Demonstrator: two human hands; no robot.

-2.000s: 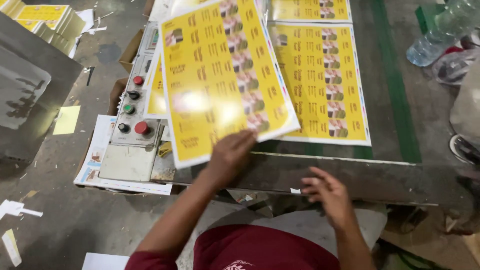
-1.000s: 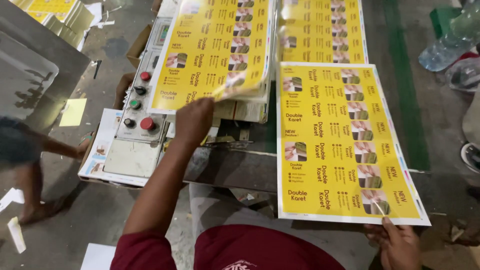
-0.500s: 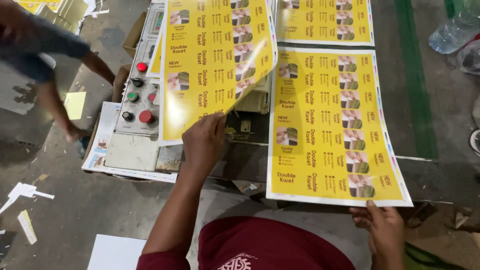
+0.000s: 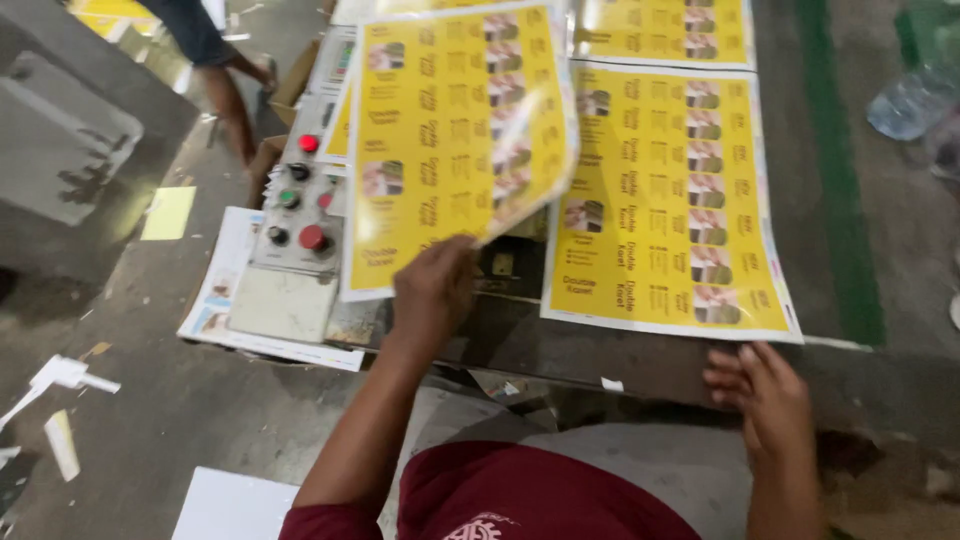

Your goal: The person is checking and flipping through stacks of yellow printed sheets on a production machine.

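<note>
Grey worktop [image 4: 900,250]: yellow printed sheet [image 4: 665,195] lying flat, right hand [image 4: 765,395] spread below; left hand [image 4: 432,292] pinching lifted yellow sheet [image 4: 450,140] beside button panel [image 4: 297,205].

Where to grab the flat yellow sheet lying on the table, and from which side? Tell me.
Take the flat yellow sheet at its near bottom edge, coming from the person's side. That edge lies along the table front, closest to the right hand, and nothing covers it. The upper left part sits under the lifted sheet held by the left hand, so avoid that side.
</note>
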